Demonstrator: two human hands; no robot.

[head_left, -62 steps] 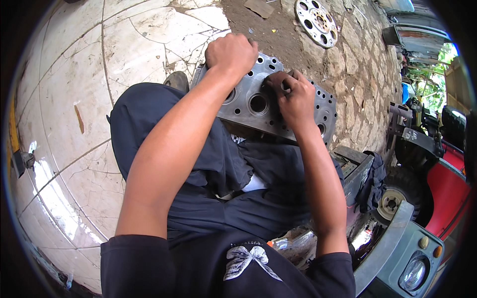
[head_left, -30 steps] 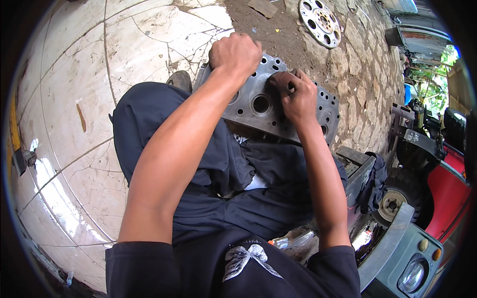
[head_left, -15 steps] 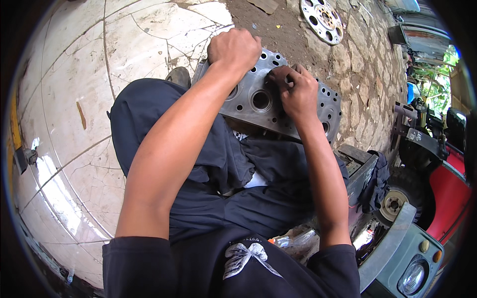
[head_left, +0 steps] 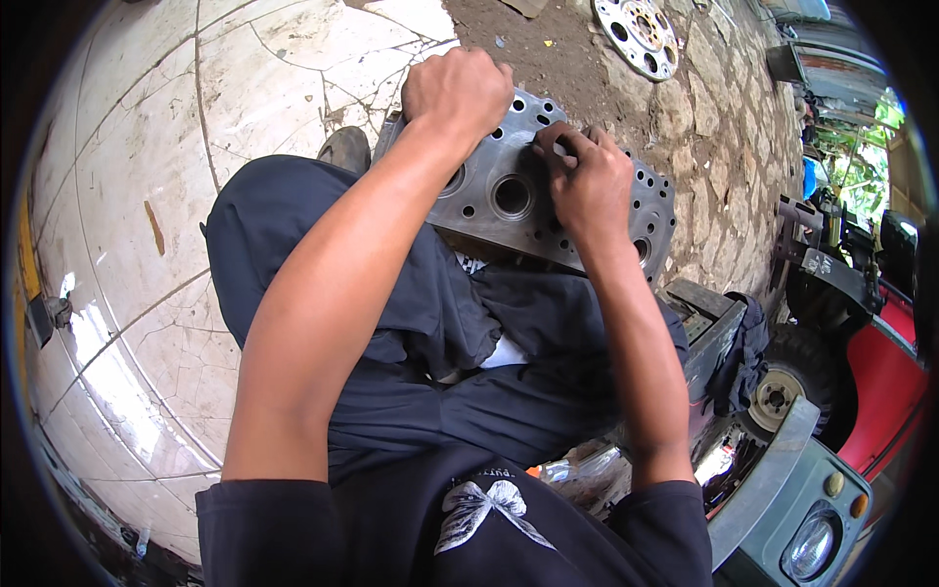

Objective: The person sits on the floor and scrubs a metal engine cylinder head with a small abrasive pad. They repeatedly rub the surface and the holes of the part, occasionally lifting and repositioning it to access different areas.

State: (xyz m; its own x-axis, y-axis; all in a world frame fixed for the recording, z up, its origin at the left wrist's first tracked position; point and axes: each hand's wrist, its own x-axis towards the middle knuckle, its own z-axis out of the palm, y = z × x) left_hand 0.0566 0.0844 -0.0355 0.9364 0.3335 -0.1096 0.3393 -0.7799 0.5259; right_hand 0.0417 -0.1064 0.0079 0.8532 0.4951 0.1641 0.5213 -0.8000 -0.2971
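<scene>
A grey metal cylinder head (head_left: 476, 213) with round valve openings and several small holes lies tilted in front of my crossed legs. My left hand (head_left: 458, 93) is closed over its far left edge, knuckles up, with the fingertips hidden behind it. On the right part of the flat face, my right hand (head_left: 592, 181) has its fingers bent and pressed together against the metal. Those fingertips look dark and smudged. Whatever they pinch is small and mostly covered, and I cannot make it out.
A round metal plate with holes (head_left: 638, 37) lies beyond on the dirt. Cracked white tiles (head_left: 137, 176) spread to the left, and stone paving (head_left: 719, 166) to the right. At right are a dark metal box (head_left: 712, 328), a tyre (head_left: 787, 382) and a green vehicle front (head_left: 822, 499).
My right hand has shifted slightly to the right on the metal face. My left hand keeps its place on the edge. The whole view has tilted a little.
</scene>
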